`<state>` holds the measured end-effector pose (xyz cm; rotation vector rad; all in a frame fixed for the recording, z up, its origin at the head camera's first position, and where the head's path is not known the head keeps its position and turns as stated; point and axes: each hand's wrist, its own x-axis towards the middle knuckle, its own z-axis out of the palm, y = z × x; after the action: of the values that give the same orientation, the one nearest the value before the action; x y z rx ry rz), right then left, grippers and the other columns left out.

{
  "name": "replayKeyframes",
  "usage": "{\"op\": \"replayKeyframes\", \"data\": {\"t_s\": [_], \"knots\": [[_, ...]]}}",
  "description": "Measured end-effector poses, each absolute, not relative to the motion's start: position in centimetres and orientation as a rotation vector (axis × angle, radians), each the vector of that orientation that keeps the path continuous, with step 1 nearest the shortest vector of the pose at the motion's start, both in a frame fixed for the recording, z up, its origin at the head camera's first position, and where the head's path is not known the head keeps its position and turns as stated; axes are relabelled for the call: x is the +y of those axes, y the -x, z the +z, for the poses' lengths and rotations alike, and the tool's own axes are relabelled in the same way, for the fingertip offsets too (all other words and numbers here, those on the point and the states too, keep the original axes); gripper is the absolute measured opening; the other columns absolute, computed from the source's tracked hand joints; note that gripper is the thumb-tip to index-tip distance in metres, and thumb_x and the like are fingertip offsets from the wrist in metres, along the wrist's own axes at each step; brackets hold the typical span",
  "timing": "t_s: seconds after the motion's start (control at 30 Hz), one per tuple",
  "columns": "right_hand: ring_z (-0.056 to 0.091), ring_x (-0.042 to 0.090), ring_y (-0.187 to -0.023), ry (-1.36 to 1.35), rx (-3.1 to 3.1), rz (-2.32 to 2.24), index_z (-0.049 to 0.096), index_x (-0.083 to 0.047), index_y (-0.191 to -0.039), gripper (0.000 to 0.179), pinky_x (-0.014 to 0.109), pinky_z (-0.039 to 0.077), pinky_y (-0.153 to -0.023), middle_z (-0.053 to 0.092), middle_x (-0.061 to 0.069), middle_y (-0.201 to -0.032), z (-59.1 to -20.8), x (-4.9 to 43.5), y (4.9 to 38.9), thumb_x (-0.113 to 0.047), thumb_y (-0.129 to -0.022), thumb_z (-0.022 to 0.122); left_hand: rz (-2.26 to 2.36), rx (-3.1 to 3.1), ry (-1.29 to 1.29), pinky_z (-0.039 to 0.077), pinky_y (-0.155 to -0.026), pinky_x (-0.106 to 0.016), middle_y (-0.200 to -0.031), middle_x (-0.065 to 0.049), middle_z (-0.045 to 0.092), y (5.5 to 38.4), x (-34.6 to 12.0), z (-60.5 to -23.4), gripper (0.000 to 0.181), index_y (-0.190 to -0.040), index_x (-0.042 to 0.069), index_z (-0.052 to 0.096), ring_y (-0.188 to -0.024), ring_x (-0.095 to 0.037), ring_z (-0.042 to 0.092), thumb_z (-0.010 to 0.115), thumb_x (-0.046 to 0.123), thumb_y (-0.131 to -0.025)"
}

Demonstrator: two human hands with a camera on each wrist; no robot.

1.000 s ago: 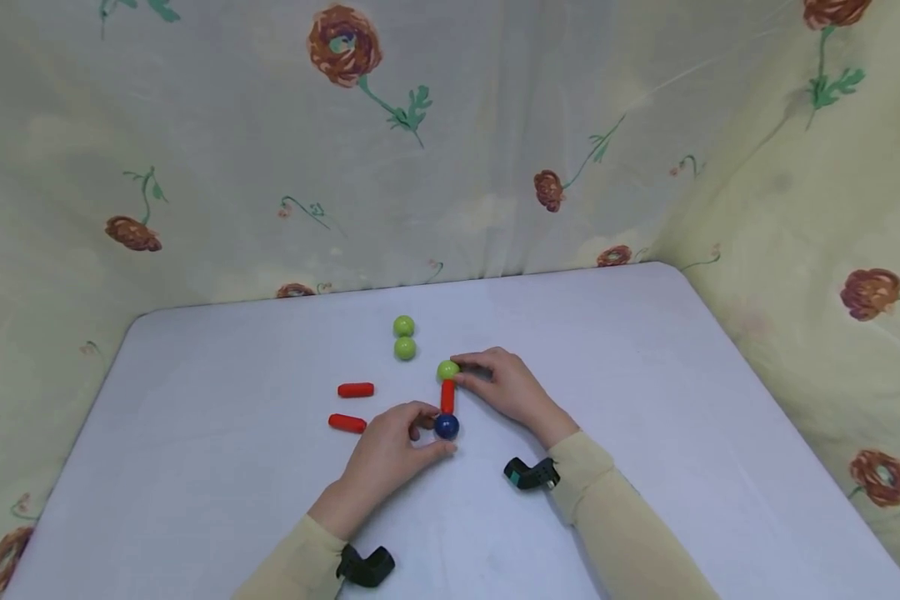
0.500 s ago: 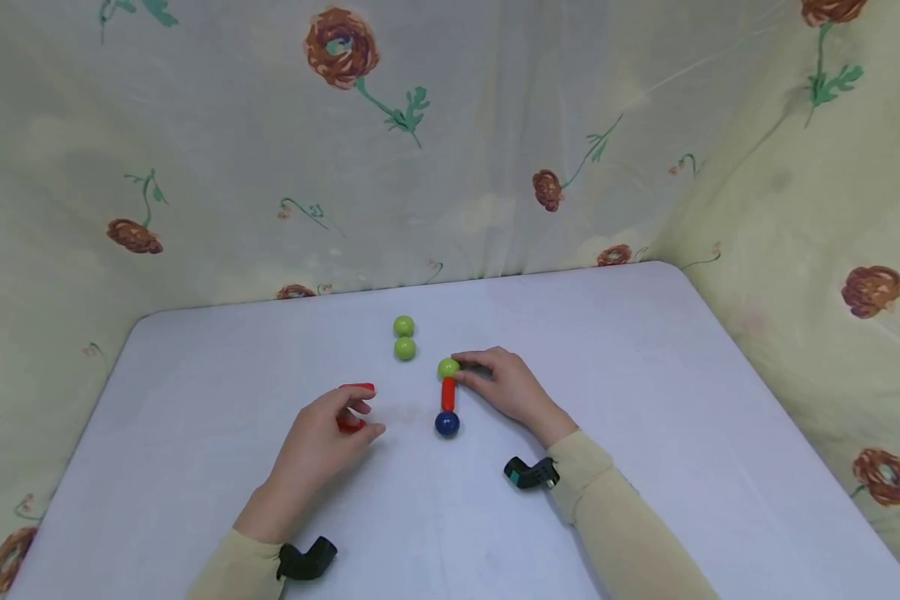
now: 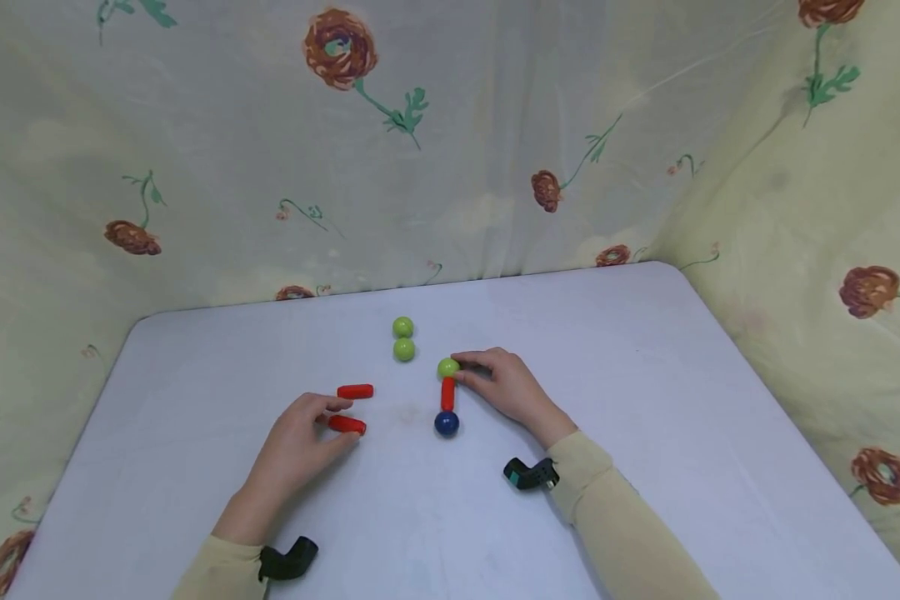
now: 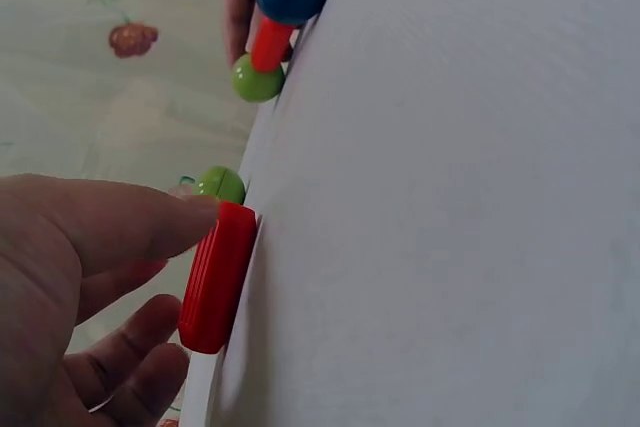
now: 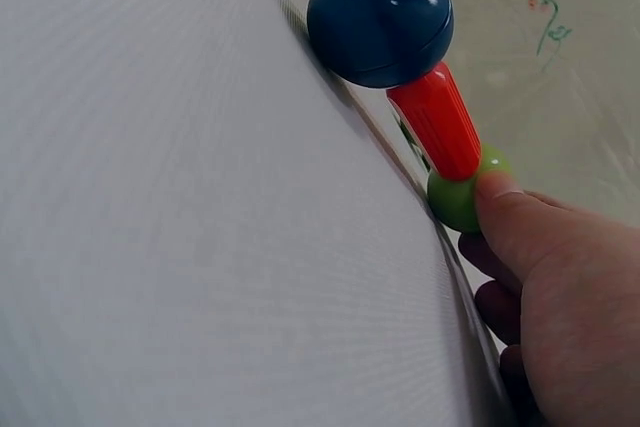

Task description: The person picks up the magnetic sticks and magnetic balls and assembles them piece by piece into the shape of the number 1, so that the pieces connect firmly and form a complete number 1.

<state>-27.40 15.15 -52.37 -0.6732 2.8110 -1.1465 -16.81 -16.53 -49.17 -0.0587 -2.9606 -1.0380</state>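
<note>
My right hand (image 3: 512,385) pinches a green ball (image 3: 447,367) between thumb and fingers. A red rod (image 3: 447,394) joins that ball to a dark blue ball (image 3: 446,424), and the joined piece lies on the table. Over to the left, my left hand (image 3: 297,442) spans a loose red rod (image 3: 347,425), its thumb on the near side and a finger beyond it. In the left wrist view the thumb (image 4: 150,222) overlaps the top of this rod (image 4: 218,277), while the other fingers stand apart from it; contact is unclear.
Another red rod (image 3: 356,391) lies just behind the left hand's one. Farther back, two green balls (image 3: 403,338) sit close together. A white-covered table (image 3: 607,333) bears everything, with a flowered curtain (image 3: 465,125) behind and at the sides.
My left hand has let go of the blue ball's side and moved left to the nearer loose red rod. The right hand stays at the green ball.
</note>
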Motion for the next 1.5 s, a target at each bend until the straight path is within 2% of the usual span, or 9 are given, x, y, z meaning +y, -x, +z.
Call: {"op": "replayKeyframes", "data": {"t_s": [0.43,0.73,0.87,1.0,1.2,1.5], "knots": [[0.056,0.014,-0.118,0.636,2.814,-1.162,0.066,-0.028,-0.13,0.041,0.038,0.044,-0.1,0.065,-0.012,-0.124,-52.4,15.3,27.4,-0.043,-0.093,0.067,-0.879,-2.975,0.218,0.051,-0.08,-0.04,-0.105,-0.003,0.062,17.0,-17.4,-50.1,0.029,-0.111,0.014,0.075,-0.092,-0.021,0.056,0.081,0.015,-0.083],[0.057,0.015,-0.117,0.63,2.818,-1.166,0.066,-0.027,-0.13,0.04,0.038,0.044,-0.099,0.065,-0.011,-0.123,-52.3,15.3,27.5,-0.042,-0.093,0.068,-0.814,-3.026,0.186,0.053,-0.08,-0.04,-0.102,-0.002,0.066,17.0,-17.1,-49.4,0.031,-0.113,0.013,0.075,-0.089,-0.02,0.056,0.081,0.017,-0.083],[0.057,0.015,-0.118,0.621,2.82,-1.162,0.067,-0.026,-0.13,0.04,0.038,0.044,-0.1,0.065,-0.011,-0.123,-52.2,15.3,27.5,-0.042,-0.093,0.068,-0.811,-3.043,0.183,0.052,-0.076,-0.036,-0.097,-0.001,0.065,16.8,-16.9,-49.5,0.035,-0.115,0.012,0.074,-0.085,-0.019,0.054,0.082,0.021,-0.082],[0.057,0.015,-0.118,0.628,2.827,-1.152,0.066,-0.026,-0.13,0.04,0.038,0.044,-0.1,0.065,-0.011,-0.124,-52.3,15.3,27.5,-0.043,-0.093,0.067,-0.861,-3.05,0.164,0.05,-0.072,-0.033,-0.091,0.003,0.062,16.4,-15.9,-49.6,0.031,-0.111,0.015,0.076,-0.081,-0.017,0.053,0.082,0.025,-0.082],[0.057,0.015,-0.117,0.63,2.845,-1.132,0.066,-0.027,-0.13,0.04,0.038,0.044,-0.1,0.066,-0.01,-0.123,-52.4,15.3,27.5,-0.044,-0.093,0.066,-0.965,-3.056,0.133,0.05,-0.074,-0.033,-0.089,0.007,0.062,15.8,-13.3,-49.6,0.027,-0.104,0.017,0.074,-0.081,-0.014,0.054,0.08,0.032,-0.082],[0.057,0.017,-0.118,0.639,2.844,-1.129,0.066,-0.026,-0.13,0.041,0.039,0.044,-0.1,0.066,-0.01,-0.124,-52.4,15.3,27.5,-0.043,-0.093,0.067,-1.074,-3.039,0.239,0.049,-0.07,-0.03,-0.082,0.012,0.06,15.4,-10.3,-49.7,0.019,-0.095,0.018,0.073,-0.076,-0.009,0.055,0.078,0.033,-0.083]]}}
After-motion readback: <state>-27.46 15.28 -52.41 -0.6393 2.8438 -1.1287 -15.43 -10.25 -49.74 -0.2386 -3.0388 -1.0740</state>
